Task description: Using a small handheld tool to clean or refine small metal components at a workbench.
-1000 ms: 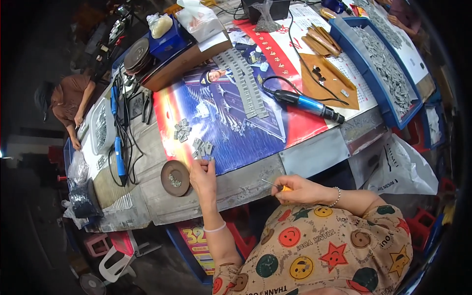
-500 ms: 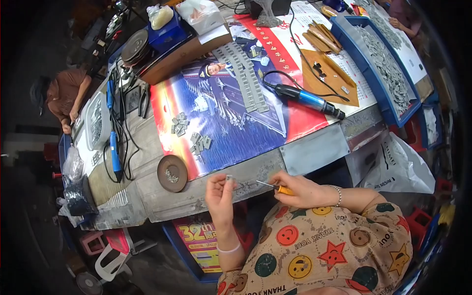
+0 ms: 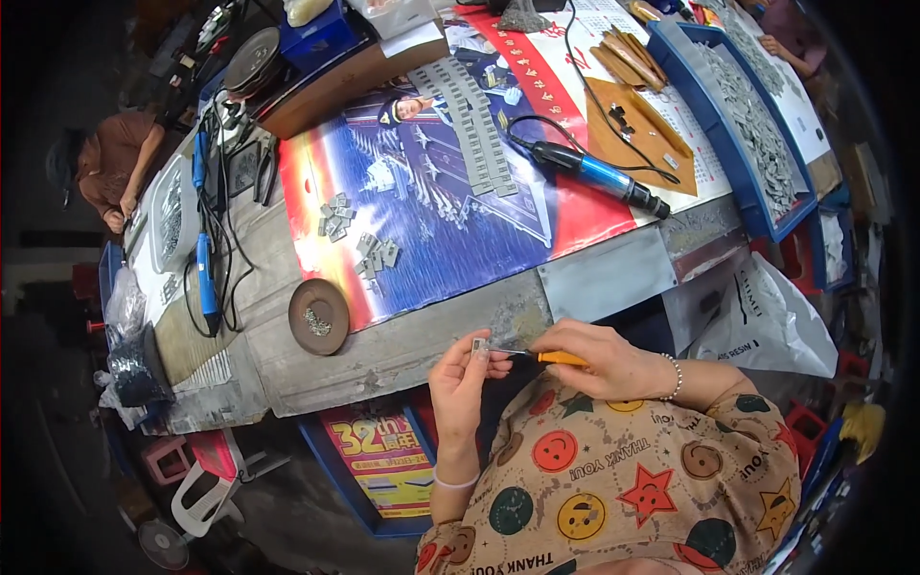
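Observation:
My left hand (image 3: pixel 458 383) pinches a small grey rectangular part (image 3: pixel 479 344) between thumb and fingertips, just above the table's near edge. Wrapped round the orange handle of a thin-shafted screwdriver (image 3: pixel 563 358), my right hand (image 3: pixel 604 362) holds it level, pointing left. The shaft's tip reaches the left fingertips beside the part; whether it touches the part cannot be made out. Two loose groups of similar grey parts (image 3: pixel 377 255) lie on the poster beyond. A round brown dish (image 3: pixel 333 301) with tiny metal bits stands to the left.
Rows of grey parts (image 3: pixel 460 120) lie on the poster (image 3: pixel 431 278). A blue-black electric screwdriver (image 3: pixel 599 175) rests at the right, near a blue tray (image 3: pixel 788 225) of grey pieces. Corded blue tools (image 3: pixel 207 278) lie left. A co-worker (image 3: pixel 123 158) sits at far left.
My left hand has shifted right and slightly up with the grey part. The screwdriver's tip has come to the left fingertips, closing the gap. The view has shifted slightly.

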A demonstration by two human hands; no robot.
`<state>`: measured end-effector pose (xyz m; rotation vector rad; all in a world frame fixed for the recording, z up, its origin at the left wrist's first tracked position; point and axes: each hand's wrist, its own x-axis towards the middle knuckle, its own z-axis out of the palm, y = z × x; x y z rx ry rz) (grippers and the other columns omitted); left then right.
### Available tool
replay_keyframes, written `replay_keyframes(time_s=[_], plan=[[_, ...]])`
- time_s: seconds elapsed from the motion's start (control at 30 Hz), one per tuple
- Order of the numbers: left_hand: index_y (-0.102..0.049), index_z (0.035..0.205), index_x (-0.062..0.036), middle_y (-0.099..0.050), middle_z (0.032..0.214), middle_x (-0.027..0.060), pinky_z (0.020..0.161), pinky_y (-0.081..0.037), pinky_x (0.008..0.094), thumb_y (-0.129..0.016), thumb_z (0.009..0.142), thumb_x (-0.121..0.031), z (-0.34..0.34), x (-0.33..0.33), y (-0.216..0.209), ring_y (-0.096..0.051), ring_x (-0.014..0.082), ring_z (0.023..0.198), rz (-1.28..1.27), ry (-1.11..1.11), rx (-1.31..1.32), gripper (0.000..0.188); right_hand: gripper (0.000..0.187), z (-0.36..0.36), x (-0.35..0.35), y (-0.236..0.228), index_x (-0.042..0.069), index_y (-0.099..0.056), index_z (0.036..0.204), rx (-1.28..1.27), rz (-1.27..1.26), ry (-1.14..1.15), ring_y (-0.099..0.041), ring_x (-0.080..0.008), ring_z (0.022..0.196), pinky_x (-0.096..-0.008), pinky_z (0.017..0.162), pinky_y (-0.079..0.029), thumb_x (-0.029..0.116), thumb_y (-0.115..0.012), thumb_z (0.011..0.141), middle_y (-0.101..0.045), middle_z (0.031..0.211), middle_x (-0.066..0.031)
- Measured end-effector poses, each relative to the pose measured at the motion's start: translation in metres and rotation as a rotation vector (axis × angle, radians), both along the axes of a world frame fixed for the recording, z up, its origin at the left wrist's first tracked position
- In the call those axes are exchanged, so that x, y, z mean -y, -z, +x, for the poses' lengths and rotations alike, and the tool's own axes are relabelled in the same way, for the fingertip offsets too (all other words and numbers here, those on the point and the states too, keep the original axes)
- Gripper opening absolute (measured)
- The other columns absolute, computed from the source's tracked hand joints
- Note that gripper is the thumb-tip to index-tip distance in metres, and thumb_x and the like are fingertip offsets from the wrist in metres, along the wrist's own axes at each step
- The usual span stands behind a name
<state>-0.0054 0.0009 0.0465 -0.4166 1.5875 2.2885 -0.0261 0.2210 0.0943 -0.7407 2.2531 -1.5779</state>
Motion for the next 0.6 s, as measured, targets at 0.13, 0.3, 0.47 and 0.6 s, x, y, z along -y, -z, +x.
replay_keyframes(time_s=[0.13,0.3,0.47,0.6], plan=[[-0.058,0.116,0.0067,-0.067,0.090,0.0152,0.068,-0.055,0.0266,-0.053,0.092,-0.004,0.000,-0.006,-0.003,-0.067,0.0181,0.075,0.009,-0.044,0.041,0.027,0.033,0.000,-0.001,0.002,0.000,-0.054,0.114,-0.014,-0.007,0.026,-0.058,-0.0288,0.084,-0.0348,0.071,-0.047,0.002,-0.060,0.082,-0.055,0.096,-0.0134],[-0.059,0.113,0.0076,-0.068,0.089,0.0158,0.063,-0.056,0.0261,-0.053,0.091,-0.002,0.003,-0.011,-0.005,-0.068,0.0189,0.071,-0.047,-0.080,0.054,0.025,0.033,0.002,-0.002,0.004,0.000,-0.054,0.114,-0.035,-0.001,0.032,-0.058,-0.0278,0.080,-0.0340,0.068,-0.048,0.000,-0.060,0.082,-0.055,0.096,-0.0132],[-0.058,0.114,0.0085,-0.067,0.089,0.0145,0.067,-0.055,0.0260,-0.054,0.091,-0.002,0.003,-0.013,-0.007,-0.067,0.0176,0.075,-0.086,-0.070,0.059,0.026,0.034,0.003,-0.004,0.005,0.001,-0.054,0.115,-0.023,0.009,0.031,-0.058,-0.0280,0.079,-0.0340,0.067,-0.049,0.001,-0.059,0.082,-0.054,0.097,-0.0130],[-0.058,0.115,0.0085,-0.067,0.089,0.0133,0.068,-0.054,0.0250,-0.054,0.091,-0.002,0.003,-0.016,-0.010,-0.066,0.0165,0.076,-0.154,-0.075,0.021,0.026,0.034,0.003,-0.003,0.005,0.001,-0.053,0.116,-0.037,0.024,0.033,-0.059,-0.0283,0.080,-0.0342,0.068,-0.050,0.002,-0.059,0.083,-0.053,0.098,-0.0127]])
